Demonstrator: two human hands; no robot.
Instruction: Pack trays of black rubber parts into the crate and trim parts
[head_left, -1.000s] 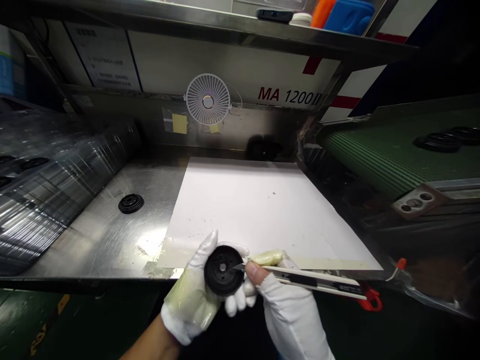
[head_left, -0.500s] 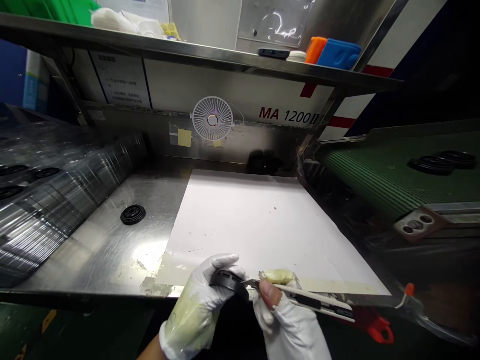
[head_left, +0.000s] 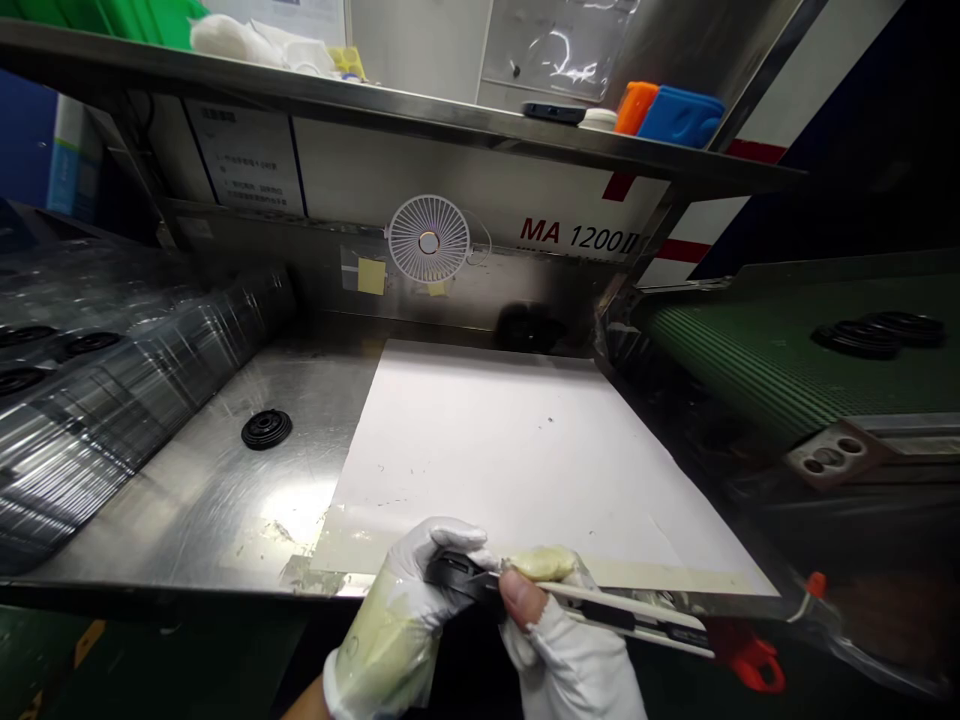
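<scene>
Over the front edge of the bench, my left hand [head_left: 409,610], in a white glove with yellowish tape around it, is closed on a round black plastic part [head_left: 459,577]. My right hand [head_left: 559,630], gloved with the thumb tip bare, grips a white and black utility knife [head_left: 637,615]. The knife's tip end meets the near side of the black part; the thumb hides most of the blade. On the steel bench to the left lies another ribbed black disc [head_left: 267,429].
A white paper sheet [head_left: 487,440] covers the bench middle. Stacked clear plastic trays [head_left: 150,400] with black discs stand left. A green conveyor [head_left: 750,340] carrying several black discs [head_left: 859,338] runs at right. A small fan [head_left: 428,240] hangs under the steel shelf [head_left: 420,112].
My right hand with the knife has shifted slightly left, bringing the thumb against the black part. The part has turned a little in my left hand.
</scene>
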